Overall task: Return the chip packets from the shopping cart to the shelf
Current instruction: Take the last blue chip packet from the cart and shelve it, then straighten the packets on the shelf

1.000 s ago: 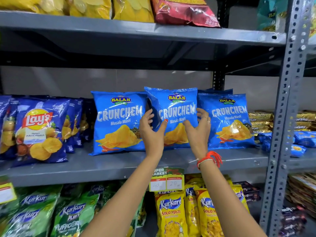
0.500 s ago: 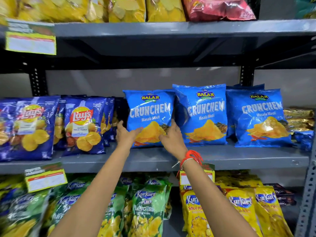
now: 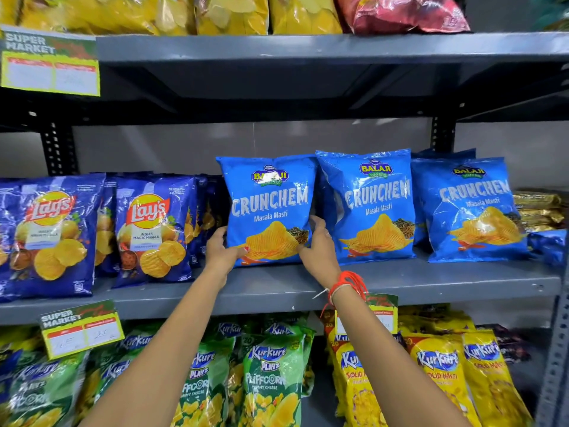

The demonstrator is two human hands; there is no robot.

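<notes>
Reaching up from the bottom of the view, two bare forearms stretch toward the middle shelf (image 3: 400,282), the right wrist wrapped in a red thread band (image 3: 346,285). Below the arms, on the lower shelf, stand green snack bags (image 3: 271,374) on the left and yellow snack bags (image 3: 437,374) on the right, with a price tag (image 3: 81,332) clipped to the shelf edge above them. The left hand (image 3: 220,249) cups the lower left edge of a blue chip packet (image 3: 271,208), thumb on the front, while the right hand (image 3: 318,248) wraps the lower right corner, fingers curled round its side; both have a grip on the packet, which stands upright with its bottom on the middle shelf. Just beside it to the right, a second blue packet (image 3: 375,204) stands touching it, and a third blue packet (image 3: 471,208) stands farther right. To the left are dark blue chip bags (image 3: 154,229) in a row. Farther right, gold packets (image 3: 538,208) lie stacked. Above, the top shelf (image 3: 308,46) carries yellow bags (image 3: 231,13) and a red bag (image 3: 400,12), with another price tag (image 3: 50,61) at its left.
</notes>
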